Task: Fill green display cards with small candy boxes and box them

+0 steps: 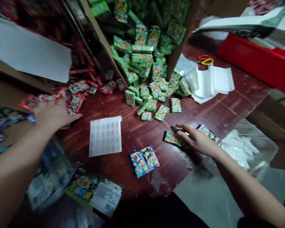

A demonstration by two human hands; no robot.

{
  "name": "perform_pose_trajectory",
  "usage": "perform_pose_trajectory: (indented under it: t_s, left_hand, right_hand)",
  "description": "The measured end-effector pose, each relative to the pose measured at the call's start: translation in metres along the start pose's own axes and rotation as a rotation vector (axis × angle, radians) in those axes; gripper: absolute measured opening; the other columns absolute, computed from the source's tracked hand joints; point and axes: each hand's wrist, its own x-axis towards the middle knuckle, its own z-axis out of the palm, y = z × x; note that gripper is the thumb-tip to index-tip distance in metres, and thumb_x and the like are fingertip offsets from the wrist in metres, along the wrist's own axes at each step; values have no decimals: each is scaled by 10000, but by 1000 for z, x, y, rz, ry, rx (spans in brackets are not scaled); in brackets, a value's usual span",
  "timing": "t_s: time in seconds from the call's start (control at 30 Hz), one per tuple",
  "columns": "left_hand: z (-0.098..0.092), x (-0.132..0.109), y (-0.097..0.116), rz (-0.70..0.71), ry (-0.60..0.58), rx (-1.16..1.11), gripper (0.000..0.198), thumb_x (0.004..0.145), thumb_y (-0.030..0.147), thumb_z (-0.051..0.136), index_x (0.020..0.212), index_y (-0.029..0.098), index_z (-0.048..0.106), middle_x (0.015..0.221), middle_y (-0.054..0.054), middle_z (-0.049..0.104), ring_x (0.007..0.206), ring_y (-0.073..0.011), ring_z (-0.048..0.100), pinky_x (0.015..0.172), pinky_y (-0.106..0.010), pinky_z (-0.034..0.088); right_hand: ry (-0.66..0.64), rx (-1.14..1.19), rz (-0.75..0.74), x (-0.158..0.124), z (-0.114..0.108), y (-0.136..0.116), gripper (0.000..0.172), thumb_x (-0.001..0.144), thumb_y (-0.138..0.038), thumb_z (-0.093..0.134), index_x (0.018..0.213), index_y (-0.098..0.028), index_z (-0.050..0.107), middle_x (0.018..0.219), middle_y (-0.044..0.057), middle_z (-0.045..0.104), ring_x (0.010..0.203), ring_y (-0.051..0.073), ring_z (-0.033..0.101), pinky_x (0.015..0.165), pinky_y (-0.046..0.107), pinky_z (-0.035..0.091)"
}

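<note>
While left hand (51, 114) splayed and right hand (196, 138) curled (couldn't tell if gripping), that green box (172, 138) looked light, crushable, best pinched edgewise.

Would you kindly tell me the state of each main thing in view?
Bare left hand, open over shiny red packets
Bare right hand, at a small green printed box, grip unclear
Two small blue-and-black printed boxes, flat, side by side
White rectangular printed paper sheet, flat on the dark red tabletop
Large brown cardboard box, open, green boxes spilling out
Scissors with red and yellow handles, blades unclear
</note>
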Motion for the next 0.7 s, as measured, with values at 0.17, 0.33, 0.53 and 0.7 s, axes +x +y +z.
perform_pose_trajectory:
  t_s: [0.17,0.33,0.53,0.7]
  left_hand:
    - [-51,-62,42,182,490,-454,860,856,804,403,1441,175,459,1252,-72,582,1260,-287,495,1041,-442,423]
    - [-88,-168,165,654,485,-936,519,761,600,765,1117,232,682,1160,-73,497,1059,-215,556,958,-377,508]
    - [-73,-226,251,728,332,-806,520,802,681,662,972,190,679,1170,-123,580,1011,-275,538,884,-421,494]
    - [-76,-232,253,738,141,-708,912,608,765,765,1287,190,569,1233,-128,592,1064,-314,546,891,-451,459]
  right_hand:
    - [29,-446,-145,-11,-16,4,840,838,-657,636,1511,-213,397,1418,183,568,1193,385,611,941,546,536]
    - [-235,-453,-509,5,-9,0,897,813,-343,729,1581,-345,265,1622,77,353,1310,361,505,1021,551,480]
    - [-96,-325,-387,2,-11,13,752,805,-308,669,1506,-188,421,1478,168,508,1278,337,559,1053,499,485]
    - [68,-93,-100,-16,-14,29,580,919,-268,433,1490,-167,410,1404,141,609,1216,284,641,1014,465,533]
